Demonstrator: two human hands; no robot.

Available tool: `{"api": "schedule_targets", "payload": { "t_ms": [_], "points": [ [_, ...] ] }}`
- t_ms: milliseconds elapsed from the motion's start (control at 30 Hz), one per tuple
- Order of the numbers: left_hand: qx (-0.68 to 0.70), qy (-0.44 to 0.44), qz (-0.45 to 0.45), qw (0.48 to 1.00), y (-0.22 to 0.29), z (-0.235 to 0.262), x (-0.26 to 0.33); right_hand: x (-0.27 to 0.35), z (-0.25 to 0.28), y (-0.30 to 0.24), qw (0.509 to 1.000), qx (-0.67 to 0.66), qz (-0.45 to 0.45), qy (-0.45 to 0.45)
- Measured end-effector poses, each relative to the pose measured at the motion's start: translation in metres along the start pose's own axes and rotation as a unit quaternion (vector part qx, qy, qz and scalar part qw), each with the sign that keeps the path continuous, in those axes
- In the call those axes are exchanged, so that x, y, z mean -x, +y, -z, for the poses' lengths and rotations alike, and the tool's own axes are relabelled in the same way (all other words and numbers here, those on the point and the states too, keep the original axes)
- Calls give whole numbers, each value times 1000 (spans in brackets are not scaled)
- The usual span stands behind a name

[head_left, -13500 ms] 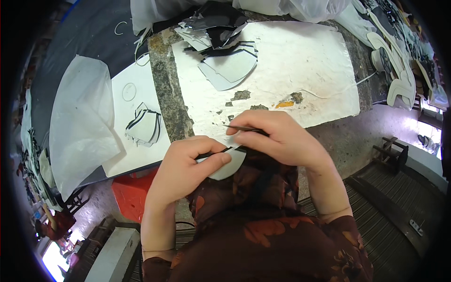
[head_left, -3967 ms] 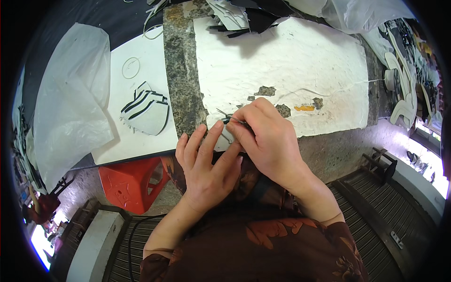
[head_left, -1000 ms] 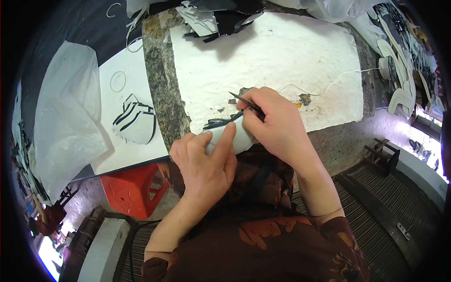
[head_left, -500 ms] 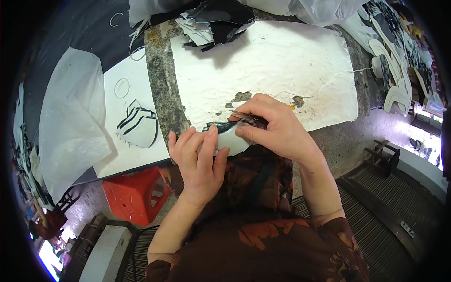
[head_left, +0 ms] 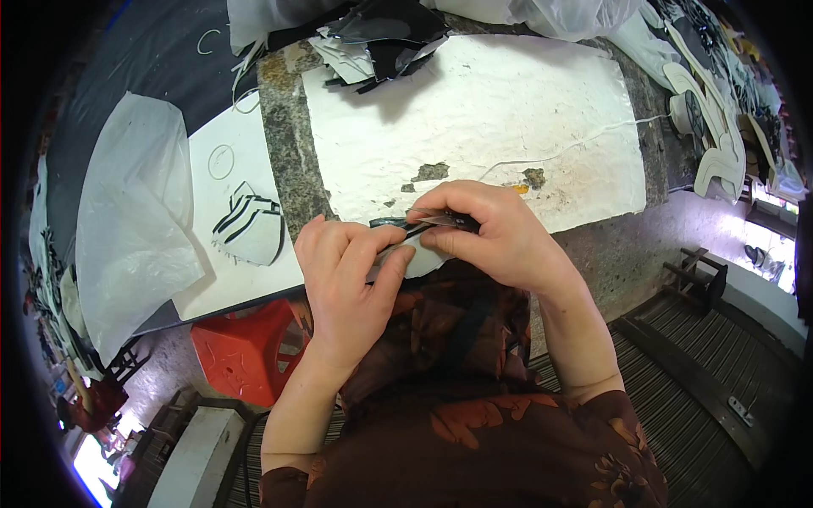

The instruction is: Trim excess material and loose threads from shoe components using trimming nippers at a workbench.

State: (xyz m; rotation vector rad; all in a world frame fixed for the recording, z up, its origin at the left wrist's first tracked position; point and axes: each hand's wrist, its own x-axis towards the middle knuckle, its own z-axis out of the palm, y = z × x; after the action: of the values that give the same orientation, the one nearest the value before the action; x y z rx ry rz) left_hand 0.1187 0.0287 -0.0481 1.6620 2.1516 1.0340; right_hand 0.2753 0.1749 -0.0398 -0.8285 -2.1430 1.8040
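Note:
My left hand [head_left: 351,267] pinches a curved white and black cut piece [head_left: 426,261], like part of a shoe upper, between thumb and fingers at the table's front edge. The dark strip along its upper edge is partly hidden by my fingers. Close against that edge, my right hand [head_left: 487,224] is closed around small scissors [head_left: 453,221]. Their narrow metal tip points left toward the piece, and the dark handle runs into my palm. To the left, a similar white piece with black stripes [head_left: 251,229] lies on a white sheet.
A worn white sheet [head_left: 474,102] covers the stone slab [head_left: 292,127], with a white cord across it. Stacked black and white pieces [head_left: 381,42] sit at the back. Plastic bags [head_left: 131,220] lie left and behind. A red stool [head_left: 246,356] stands below; white cutouts [head_left: 720,161] are right.
My left fingers have curled in and closed more tightly over the piece, which has tilted. My right hand with the scissors has shifted slightly down. More of the white cord shows.

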Motion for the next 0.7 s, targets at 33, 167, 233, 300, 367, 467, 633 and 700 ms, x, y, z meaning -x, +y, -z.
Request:
{"api": "schedule_targets", "payload": {
  "t_ms": [33,167,233,300,367,467,633,700],
  "points": [
    [-2,-9,2,1000,0,0,-1,0,-1,1,1000,12,23,9],
    [21,-46,54,997,8,7,-5,4,0,-3,1000,-6,1,-5],
    [81,-77,111,988,18,18,-15,5,0,-6,997,-67,-24,-11],
    [139,-106,167,970,20,24,-20,5,3,-16,991,-112,-65,-17],
    [219,-176,181,942,13,32,-22,5,5,-19,982,-158,-103,-24],
    [361,-212,303,856,9,42,-17,5,8,-19,979,-170,-105,-25],
    [422,-198,321,825,21,45,-22,6,9,-26,979,-163,-112,-41],
    [402,-200,332,830,21,42,-23,6,5,-27,980,-166,-105,-39]
  ]
}}
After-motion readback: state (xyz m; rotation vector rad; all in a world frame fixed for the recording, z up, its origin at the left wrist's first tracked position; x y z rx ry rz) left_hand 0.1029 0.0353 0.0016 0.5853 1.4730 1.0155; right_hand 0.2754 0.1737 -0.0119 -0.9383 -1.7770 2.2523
